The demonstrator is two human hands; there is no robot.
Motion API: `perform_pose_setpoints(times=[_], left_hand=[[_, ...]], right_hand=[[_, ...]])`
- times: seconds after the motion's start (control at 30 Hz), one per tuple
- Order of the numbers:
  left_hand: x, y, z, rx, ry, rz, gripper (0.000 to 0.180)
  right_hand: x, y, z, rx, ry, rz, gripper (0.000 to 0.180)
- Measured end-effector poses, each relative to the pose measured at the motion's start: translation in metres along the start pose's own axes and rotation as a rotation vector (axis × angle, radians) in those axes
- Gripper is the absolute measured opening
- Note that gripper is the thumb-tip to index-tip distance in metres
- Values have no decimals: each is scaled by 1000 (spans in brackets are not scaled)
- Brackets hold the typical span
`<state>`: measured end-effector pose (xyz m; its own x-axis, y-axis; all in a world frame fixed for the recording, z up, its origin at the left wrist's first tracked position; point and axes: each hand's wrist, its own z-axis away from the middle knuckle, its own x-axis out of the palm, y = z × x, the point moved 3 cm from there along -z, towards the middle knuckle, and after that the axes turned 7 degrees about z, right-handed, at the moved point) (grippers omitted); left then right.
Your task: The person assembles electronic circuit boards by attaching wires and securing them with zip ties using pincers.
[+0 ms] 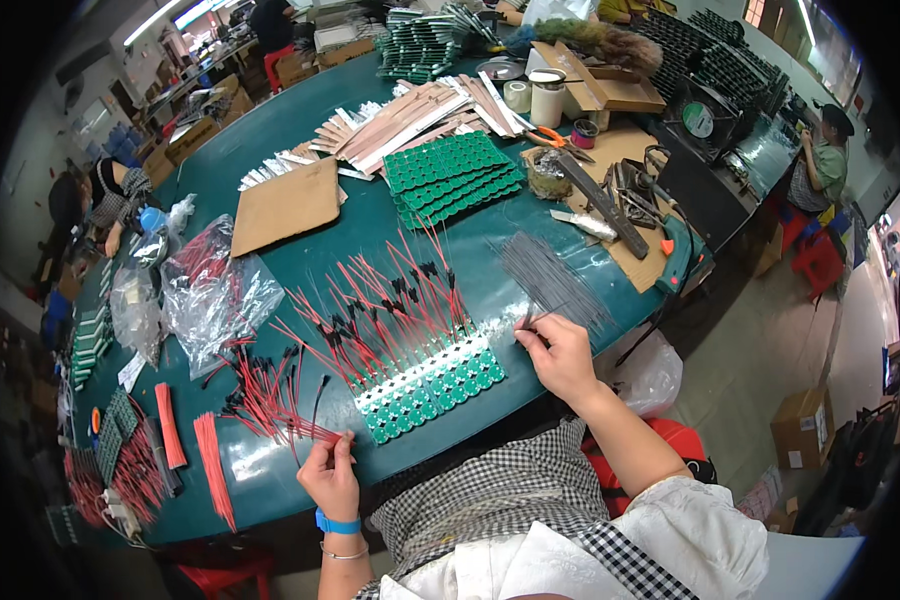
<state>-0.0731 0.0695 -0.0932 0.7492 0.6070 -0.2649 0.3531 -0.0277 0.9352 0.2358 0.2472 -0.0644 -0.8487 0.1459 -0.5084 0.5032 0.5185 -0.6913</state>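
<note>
My left hand point(332, 480) is at the table's near edge, thumb and fingers pinched on a red wire at the end of a loose pile of red wires with black connectors point(270, 390). Right of it lies a green circuit board panel point(430, 388) of round units, with red wires and black connectors point(395, 300) standing up along its far side. My right hand point(562, 352) is closed at the near end of a spread of thin dark grey strands point(550, 280); its fingertips seem to pinch one, too fine to be sure.
Stacked green panels point(455, 175), a cardboard piece point(288, 205) and pale strips point(400, 125) lie farther back. A green-handled tool point(678, 255), pliers point(550, 140) and a knife point(584, 224) are at the right. Bagged wires point(215, 290) and red wire bundles point(213, 470) sit left. Other people work around.
</note>
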Motion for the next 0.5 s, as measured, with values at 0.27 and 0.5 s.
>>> perform_pose_setpoints(times=[0.27,0.5], left_hand=[[1,7,7,-18,-8,6,5],[2,12,0,-112,-21,24,9]], right_hand=[[7,7,6,-54,42,-7,5],[5,-13,4,222,-81,-222,7]])
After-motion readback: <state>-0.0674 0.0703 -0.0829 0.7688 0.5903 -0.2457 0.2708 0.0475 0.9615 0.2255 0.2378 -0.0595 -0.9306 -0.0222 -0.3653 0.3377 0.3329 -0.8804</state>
